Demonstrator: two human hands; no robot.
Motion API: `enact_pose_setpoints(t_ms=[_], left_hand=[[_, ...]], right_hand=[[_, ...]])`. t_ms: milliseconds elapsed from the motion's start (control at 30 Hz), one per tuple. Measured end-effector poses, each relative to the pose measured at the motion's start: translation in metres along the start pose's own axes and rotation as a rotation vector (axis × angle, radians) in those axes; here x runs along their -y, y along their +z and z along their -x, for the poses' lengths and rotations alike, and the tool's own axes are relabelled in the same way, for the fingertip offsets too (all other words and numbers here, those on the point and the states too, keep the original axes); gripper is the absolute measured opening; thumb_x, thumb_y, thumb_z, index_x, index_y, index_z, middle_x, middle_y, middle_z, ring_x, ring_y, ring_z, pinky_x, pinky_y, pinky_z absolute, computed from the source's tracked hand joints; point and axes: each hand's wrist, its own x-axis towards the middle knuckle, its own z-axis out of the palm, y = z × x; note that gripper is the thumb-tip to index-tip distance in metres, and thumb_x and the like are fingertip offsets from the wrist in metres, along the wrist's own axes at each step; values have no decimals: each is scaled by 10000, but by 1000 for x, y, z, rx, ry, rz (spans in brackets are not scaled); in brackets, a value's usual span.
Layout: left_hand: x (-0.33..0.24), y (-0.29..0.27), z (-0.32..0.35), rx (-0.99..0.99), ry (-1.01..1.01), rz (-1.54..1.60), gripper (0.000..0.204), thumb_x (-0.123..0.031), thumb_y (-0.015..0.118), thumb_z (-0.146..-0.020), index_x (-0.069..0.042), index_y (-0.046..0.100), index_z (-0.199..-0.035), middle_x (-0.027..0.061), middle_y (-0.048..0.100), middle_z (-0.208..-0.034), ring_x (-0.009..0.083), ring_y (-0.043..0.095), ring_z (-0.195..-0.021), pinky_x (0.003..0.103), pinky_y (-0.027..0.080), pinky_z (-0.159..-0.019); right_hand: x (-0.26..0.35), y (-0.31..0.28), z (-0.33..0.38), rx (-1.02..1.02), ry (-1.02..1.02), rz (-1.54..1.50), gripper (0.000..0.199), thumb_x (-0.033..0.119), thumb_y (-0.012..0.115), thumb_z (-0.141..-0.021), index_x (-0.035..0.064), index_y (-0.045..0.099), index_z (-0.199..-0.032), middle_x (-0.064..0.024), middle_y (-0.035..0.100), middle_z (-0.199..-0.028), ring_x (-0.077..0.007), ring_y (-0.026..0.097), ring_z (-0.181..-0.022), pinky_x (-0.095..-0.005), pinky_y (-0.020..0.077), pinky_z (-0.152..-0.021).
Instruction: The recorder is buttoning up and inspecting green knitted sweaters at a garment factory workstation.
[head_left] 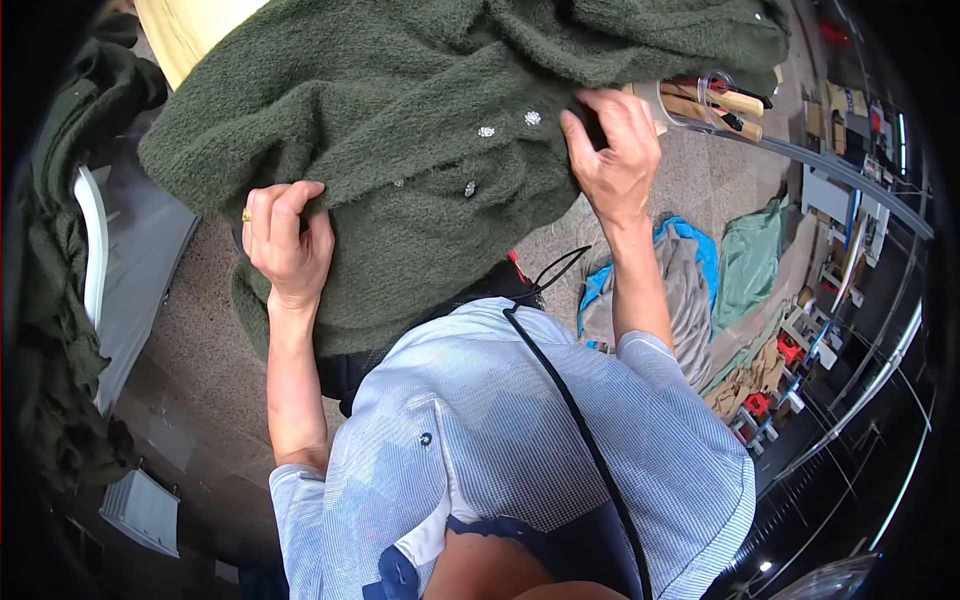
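A dark green, fuzzy knit cardigan is spread in front of me, its lower part hanging toward my lap. Sparkly buttons sit along its front band, and one more shows on the layer below. My left hand pinches the band's edge at the left, thumb and fingers closed on the knit. At the right, my right hand has its fingers curled over the cardigan's edge beside the buttons; its fingertips partly sink into the fabric. Between the two hands the band runs in a slanting line.
Beside my right hand, a clear container holds wooden-handled tools. More dark green knitwear is heaped at the far left by a white curved rail. A grey and blue cloth bundle and green fabric lie to the right.
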Motion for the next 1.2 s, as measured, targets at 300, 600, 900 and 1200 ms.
enact_pose_setpoints(t_ms=[300,600,900,1200], left_hand=[[1,1,0,12,-3,-41,436,134,731,-696,-83,747,-1074,84,696,-940,307,695,-856,444,541,-777],[-15,-2,1,48,-12,-79,351,126,748,-755,-64,744,-1050,104,712,-986,324,715,-942,450,565,-839],[-12,-3,9,43,-61,-75,357,123,755,-760,-67,743,-1062,108,705,-1016,326,709,-970,456,565,-867],[-27,3,-20,-48,-48,-30,368,104,789,-745,-90,782,-1057,92,685,-1009,311,701,-935,439,556,-822]], right_hand=[[28,-16,-13,246,-73,274,221,141,911,-884,127,860,-1099,-83,730,-1178,-331,654,-1108,-474,501,-925],[53,-5,-12,578,493,-166,343,284,699,-1161,-23,653,-1017,-147,743,-940,-283,728,-864,-420,509,-728],[13,-17,0,353,704,-1108,260,172,681,-1179,-5,715,-1368,-25,775,-1260,-91,697,-1140,-271,558,-1021],[4,-9,-8,-20,661,-1138,146,53,727,-1135,31,735,-1280,-17,777,-1156,-63,689,-1046,-243,540,-929]])
